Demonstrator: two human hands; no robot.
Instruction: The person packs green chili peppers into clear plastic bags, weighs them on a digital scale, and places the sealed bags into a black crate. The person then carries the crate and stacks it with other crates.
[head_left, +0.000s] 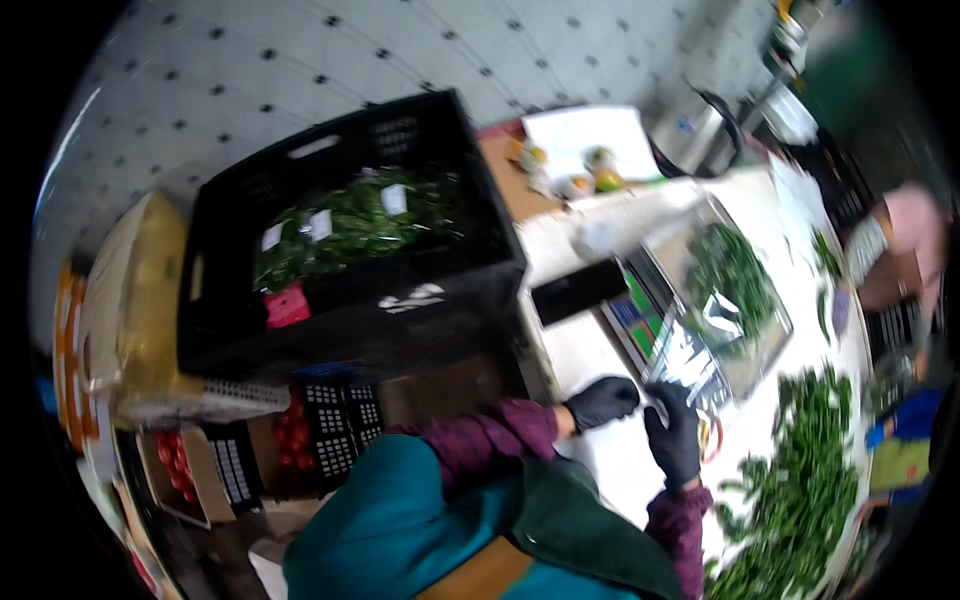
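Both my hands wear black gloves and are close together over the white table, near a kitchen scale point(645, 325). My left hand point(602, 402) is closed, its fingers curled in; what is in them, if anything, is too small to make out. To its right, my right hand point(672, 440) has bent fingers drawn toward the thumb, beside the loose end of a clear plastic bag point(692, 362). Whatever it pinches is blurred. The bag's green leafy bunch point(730, 280) lies on the scale's tray point(770, 350). A roll of tape point(712, 436) sits beside my right hand.
Loose green leaves point(800, 470) are heaped at right. A black crate point(350, 325) with bagged greens stands at left, above boxes of red tomatoes point(292, 440). Fruit point(606, 180), paper point(590, 135) and a steel kettle point(695, 135) are at the back. Another person's arm point(890, 250) shows at far right.
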